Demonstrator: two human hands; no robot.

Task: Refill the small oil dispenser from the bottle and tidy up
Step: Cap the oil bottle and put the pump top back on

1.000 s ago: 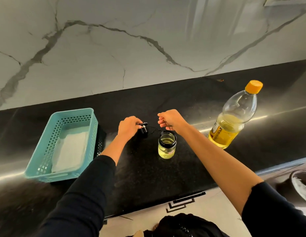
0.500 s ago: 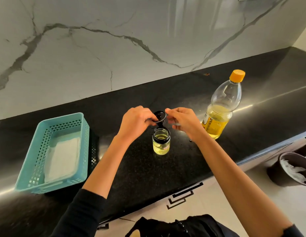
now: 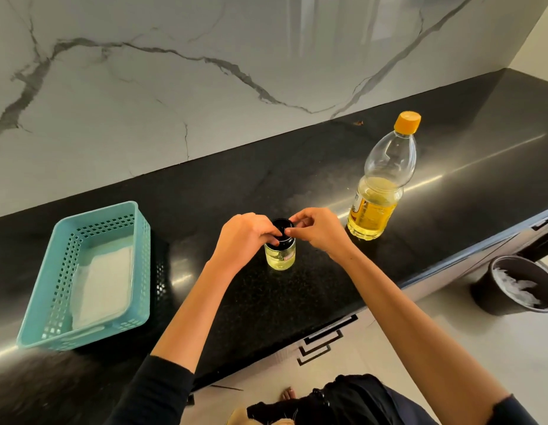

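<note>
A small glass oil dispenser (image 3: 280, 256), holding pale yellow oil, stands on the black counter (image 3: 297, 185). Its black lid (image 3: 282, 229) sits on its mouth. My left hand (image 3: 243, 237) grips the lid from the left and my right hand (image 3: 318, 230) pinches it from the right. A clear oil bottle (image 3: 381, 185) with an orange cap (image 3: 407, 121) stands upright to the right, about a third full of yellow oil, apart from both hands.
A teal perforated basket (image 3: 141, 234) holding a white cloth (image 3: 102, 286) sits at the left of the counter. A marble wall runs behind. Off the counter's front edge at the right, a dark bin (image 3: 493, 294) stands on the floor.
Both hands brought the black lid from the left of the dispenser onto its mouth. The view shifted left, so the bottle appears further right.
</note>
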